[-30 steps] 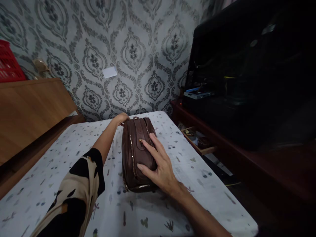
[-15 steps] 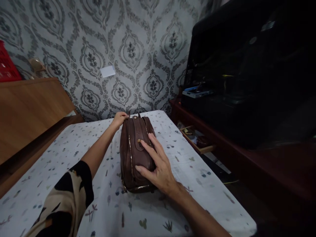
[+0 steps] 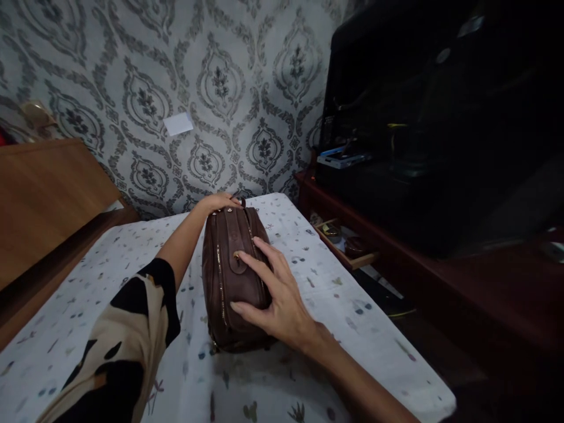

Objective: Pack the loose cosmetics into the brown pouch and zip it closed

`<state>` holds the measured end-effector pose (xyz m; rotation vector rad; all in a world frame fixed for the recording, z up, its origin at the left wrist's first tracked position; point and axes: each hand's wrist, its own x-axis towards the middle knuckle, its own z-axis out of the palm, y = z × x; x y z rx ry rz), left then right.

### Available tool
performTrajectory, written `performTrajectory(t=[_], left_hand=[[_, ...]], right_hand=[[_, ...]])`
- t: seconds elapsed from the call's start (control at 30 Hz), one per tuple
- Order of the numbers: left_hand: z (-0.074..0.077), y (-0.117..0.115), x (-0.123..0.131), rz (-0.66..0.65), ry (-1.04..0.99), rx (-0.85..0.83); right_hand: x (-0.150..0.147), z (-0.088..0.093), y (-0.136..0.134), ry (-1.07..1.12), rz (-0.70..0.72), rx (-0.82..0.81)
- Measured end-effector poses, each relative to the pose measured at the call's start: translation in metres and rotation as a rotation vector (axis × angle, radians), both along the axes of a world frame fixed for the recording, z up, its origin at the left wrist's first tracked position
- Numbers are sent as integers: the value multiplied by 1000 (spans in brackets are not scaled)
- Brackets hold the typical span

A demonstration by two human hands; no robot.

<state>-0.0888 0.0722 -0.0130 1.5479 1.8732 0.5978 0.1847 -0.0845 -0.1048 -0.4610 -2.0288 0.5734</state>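
Observation:
A brown leather pouch (image 3: 227, 276) with gold zips stands lengthwise on a white patterned cloth (image 3: 88, 282) covering the table. My right hand (image 3: 273, 296) rests on its near top and right side, fingers spread and curved around it. At the pouch's far end my left hand (image 3: 218, 202) is closed on something small, apparently a zip pull; what it pinches is too small to make out. My left arm wears a cream and black sleeve.
Patterned wallpaper with a white slip stuck on it (image 3: 178, 123) fills the back. A wooden cabinet (image 3: 48, 194) stands at left. At right a dark wooden unit (image 3: 423, 247) carries a black screen (image 3: 440, 100) and has an open drawer (image 3: 348, 249) with small items.
My left hand has shifted from beside the pouch's far end onto its top edge. The right hand stays on the pouch. The view has drifted slightly right.

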Motion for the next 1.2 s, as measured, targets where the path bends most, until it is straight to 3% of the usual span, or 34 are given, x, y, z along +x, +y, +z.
performTrajectory(t=[0.17,0.33,0.7,1.03,1.2], left_hand=[[-2,0,2,-21,-17,-88],[-2,-1,-3,-10,-46,-34],[-8,0,-3,40,-74,77],[6,-21,9,27,-211,263],[11,-31,15,14,-232,272]], right_hand=[[-8,37,32,-197,55,-325],[-24,63,61,-335,123,-370],[-24,52,71,-337,151,-244],[-22,61,66,-411,149,-267],[-20,63,67,-421,133,-253]])
